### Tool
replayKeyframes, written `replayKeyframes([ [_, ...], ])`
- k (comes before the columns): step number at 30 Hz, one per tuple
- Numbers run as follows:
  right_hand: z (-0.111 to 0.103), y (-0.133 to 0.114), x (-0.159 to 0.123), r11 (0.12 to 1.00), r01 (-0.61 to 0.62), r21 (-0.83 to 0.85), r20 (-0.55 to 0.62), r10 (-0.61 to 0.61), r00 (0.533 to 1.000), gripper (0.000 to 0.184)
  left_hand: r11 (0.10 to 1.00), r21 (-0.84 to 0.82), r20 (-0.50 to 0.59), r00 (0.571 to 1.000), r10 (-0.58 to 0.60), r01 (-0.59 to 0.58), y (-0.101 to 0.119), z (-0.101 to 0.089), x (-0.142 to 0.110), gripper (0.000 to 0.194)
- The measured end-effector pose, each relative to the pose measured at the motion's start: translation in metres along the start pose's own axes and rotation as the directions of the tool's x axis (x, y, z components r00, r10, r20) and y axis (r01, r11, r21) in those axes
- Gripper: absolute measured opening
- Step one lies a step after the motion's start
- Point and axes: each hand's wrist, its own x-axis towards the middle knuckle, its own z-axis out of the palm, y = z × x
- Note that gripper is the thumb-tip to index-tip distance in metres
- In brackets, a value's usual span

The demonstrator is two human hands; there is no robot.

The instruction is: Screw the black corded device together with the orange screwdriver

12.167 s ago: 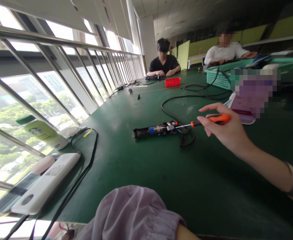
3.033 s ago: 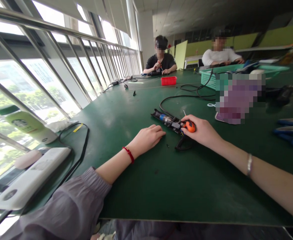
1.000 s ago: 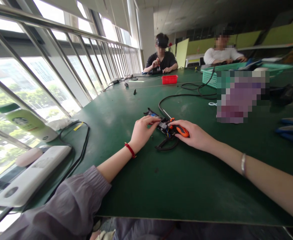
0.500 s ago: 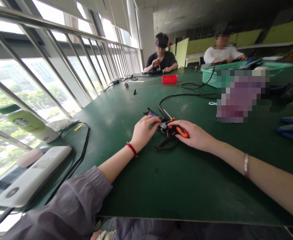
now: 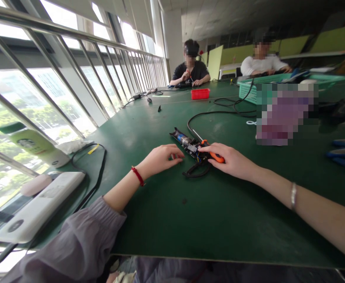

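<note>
Sleeve (image 5: pixel 78 232), mauve and gathered at the cuff, lies nearest, by the edge of a green table (image 5: pixel 166 224). A white case (image 5: pixel 39 208) rests at the left. Red band (image 5: pixel 137 175) at its wrist, the left hand (image 5: pixel 162 158) is loosely curled, a narrow gap between thumb and fingers, just beside a slim black device (image 5: pixel 185 142). That device lies slantwise in front of both hands — its housing open, blue and silver cylindrical part and wires showing. Over its near end, the right hand (image 5: pixel 232 162) holds an orange-and-black screwdriver (image 5: pixel 218 157) in its curled fingers, the shaft pointing away to the left. A black cable (image 5: pixel 213 113) loops off beyond. Farther back are a pale green bottle (image 5: pixel 39 147), a pixelated purple thing (image 5: pixel 284 118), a green basket (image 5: pixel 245 92) and a red tray (image 5: pixel 200 94). Two people sit farthest, one in black (image 5: pixel 191 72), one in white (image 5: pixel 259 66).
</note>
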Motion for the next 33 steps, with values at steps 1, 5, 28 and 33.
replayKeyframes([
  [1, -0.0004, -0.0002, -0.0001, 1.0, -0.004, -0.007, 0.003, 0.004, 1.0, 0.041, 0.999, -0.014, 0.033, 0.999, 0.03, -0.029, 0.0007, -0.0007, -0.0003, 0.017],
  [5, -0.002, 0.0004, -0.0002, 1.0, -0.01, -0.02, 0.018, 0.01, 1.0, 0.041, 0.997, 0.017, 0.105, 0.991, 0.078, -0.08, 0.0075, -0.0026, 0.0001, 0.018],
  [28, -0.0054, -0.0021, -0.0011, 0.999, -0.022, -0.045, 0.008, 0.022, 1.0, 0.031, 0.996, 0.082, 0.115, 0.992, -0.045, 0.036, 0.0027, 0.0024, -0.0007, 0.007],
  [33, -0.0037, -0.0001, -0.0005, 1.0, 0.01, -0.019, 0.001, -0.01, 1.0, 0.032, 0.993, 0.112, 0.115, 0.992, -0.052, 0.039, 0.0042, 0.0012, -0.0023, 0.009],
])
